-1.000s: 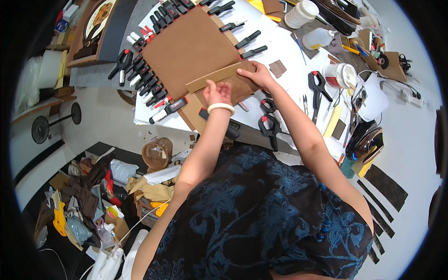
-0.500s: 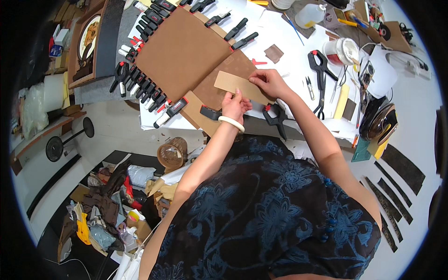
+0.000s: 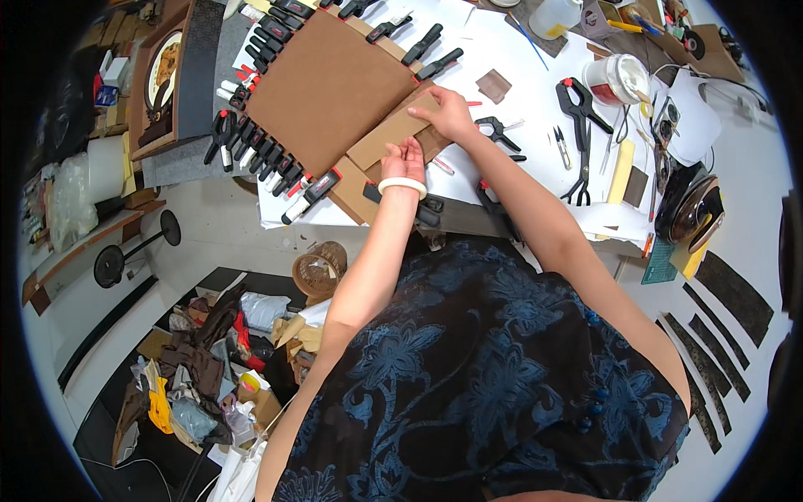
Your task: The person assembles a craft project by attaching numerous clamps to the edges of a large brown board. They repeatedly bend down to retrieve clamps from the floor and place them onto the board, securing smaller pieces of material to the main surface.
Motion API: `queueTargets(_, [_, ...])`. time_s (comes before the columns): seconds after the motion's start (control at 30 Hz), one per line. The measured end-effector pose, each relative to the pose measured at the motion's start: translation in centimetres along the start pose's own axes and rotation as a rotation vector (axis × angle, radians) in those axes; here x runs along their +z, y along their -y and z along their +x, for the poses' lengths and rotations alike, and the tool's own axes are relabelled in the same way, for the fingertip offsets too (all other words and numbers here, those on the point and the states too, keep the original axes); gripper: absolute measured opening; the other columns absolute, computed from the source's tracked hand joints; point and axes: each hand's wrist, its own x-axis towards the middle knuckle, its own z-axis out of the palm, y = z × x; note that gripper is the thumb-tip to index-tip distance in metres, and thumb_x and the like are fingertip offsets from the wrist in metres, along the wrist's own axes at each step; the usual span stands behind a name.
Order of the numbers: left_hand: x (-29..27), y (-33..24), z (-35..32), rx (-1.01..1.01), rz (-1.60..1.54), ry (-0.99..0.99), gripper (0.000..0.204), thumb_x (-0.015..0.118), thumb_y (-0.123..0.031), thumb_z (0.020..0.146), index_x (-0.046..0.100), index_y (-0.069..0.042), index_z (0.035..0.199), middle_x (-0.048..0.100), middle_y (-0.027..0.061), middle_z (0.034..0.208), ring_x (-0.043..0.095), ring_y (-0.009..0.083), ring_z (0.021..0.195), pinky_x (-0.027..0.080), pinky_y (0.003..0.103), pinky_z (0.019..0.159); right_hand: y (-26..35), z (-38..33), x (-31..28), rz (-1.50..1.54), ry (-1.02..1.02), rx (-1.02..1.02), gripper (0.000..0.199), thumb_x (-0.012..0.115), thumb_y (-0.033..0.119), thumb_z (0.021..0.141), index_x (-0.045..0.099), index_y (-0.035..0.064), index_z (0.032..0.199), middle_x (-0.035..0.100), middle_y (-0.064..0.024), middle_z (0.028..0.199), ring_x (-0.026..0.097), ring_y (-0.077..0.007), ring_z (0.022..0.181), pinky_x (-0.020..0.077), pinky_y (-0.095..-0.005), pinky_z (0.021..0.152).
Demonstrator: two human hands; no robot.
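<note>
A tan board strip point(image 3: 386, 136) lies slantwise over the brown covered panel point(image 3: 437, 142), along the near-right side of a large brown panel point(image 3: 326, 92). At the strip's far right end, my right hand point(image 3: 452, 115) grips it with the thumb on top. My left hand point(image 3: 405, 161), palm up with fingers curled, is closed at the strip's near edge; its fingertips are partly hidden. Several black spring clamps point(image 3: 269, 157) line the large panel's left edge, and more clamps point(image 3: 422, 43) sit along its far right edge. A larger clamp point(image 3: 311, 197) grips its near corner.
On the white-papered table to the right are a loose black clamp point(image 3: 499, 132), a long-handled black clamp point(image 3: 577, 125), tweezers point(image 3: 561, 149), a white tub point(image 3: 616, 79) and a brown scrap point(image 3: 493, 85). A wicker basket point(image 3: 319, 269) stands below the table's front edge.
The strip has moved left and turned so that it lies along the large panel's edge. Both hands moved left and away from me with it. A loose clamp now shows beside my right wrist.
</note>
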Motion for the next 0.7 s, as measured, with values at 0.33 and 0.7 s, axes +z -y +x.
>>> queueTargets(0.33, [1.6, -1.6, 0.1, 0.025, 0.506, -0.155, 0.079, 0.048, -0.067, 0.096, 0.059, 0.009, 0.109, 0.071, 0.0173, 0.098, 0.072, 0.0264, 0.085, 0.065, 0.033, 0.082, 3.7, -0.6, 0.1, -0.451, -0.334, -0.119, 0.066, 0.092, 0.054, 0.064, 0.069, 0.0027, 0.098, 0.068, -0.0150, 0.099, 0.067, -0.0288, 0.094, 0.0543, -0.0409, 0.083])
queueTargets(0.7, [-0.5, -0.3, -0.1, 0.136, 0.213, 0.055, 0.051, 0.052, -0.045, 0.104, 0.045, 0.003, 0.118, 0.067, 0.0198, 0.107, 0.069, 0.0264, 0.100, 0.061, 0.038, 0.095, -0.1, 1.0, 1.1, -0.094, -0.167, -0.043, 0.064, 0.091, 0.057, 0.064, 0.072, 0.0063, 0.097, 0.064, -0.0145, 0.107, 0.064, -0.0309, 0.102, 0.0528, -0.0422, 0.088])
